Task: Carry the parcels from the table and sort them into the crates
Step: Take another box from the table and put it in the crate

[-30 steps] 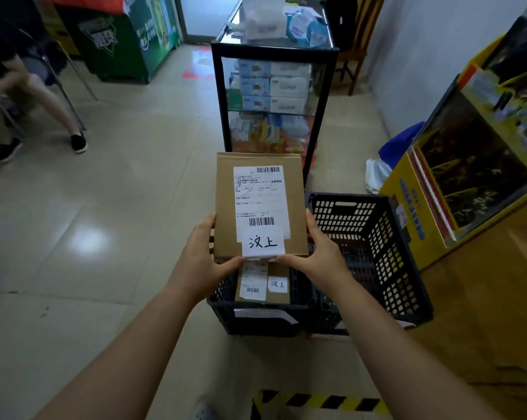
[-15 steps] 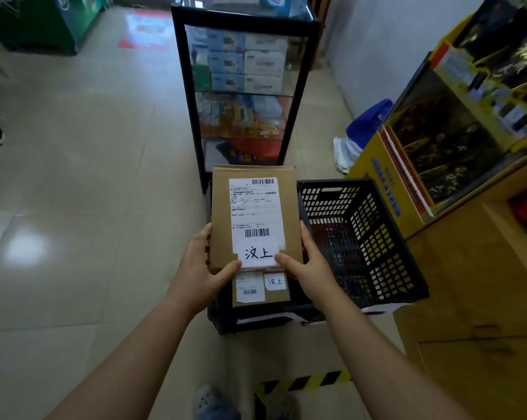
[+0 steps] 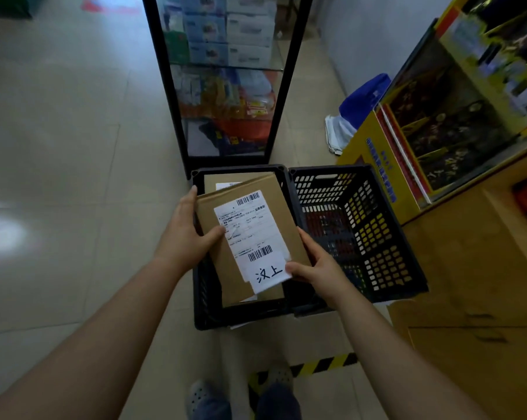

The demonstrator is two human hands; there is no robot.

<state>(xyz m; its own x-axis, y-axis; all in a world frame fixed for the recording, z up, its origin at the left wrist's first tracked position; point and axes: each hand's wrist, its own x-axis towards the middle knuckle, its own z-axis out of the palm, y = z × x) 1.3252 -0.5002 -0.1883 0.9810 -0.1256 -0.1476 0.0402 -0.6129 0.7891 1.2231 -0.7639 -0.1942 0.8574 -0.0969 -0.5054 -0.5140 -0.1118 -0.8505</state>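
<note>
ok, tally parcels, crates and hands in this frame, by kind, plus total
Parcels: 2, one held by the left hand and right hand, one lying beneath it in the left crate
Crates: 2, left crate, right crate
Hands: 2
Total: 6
</note>
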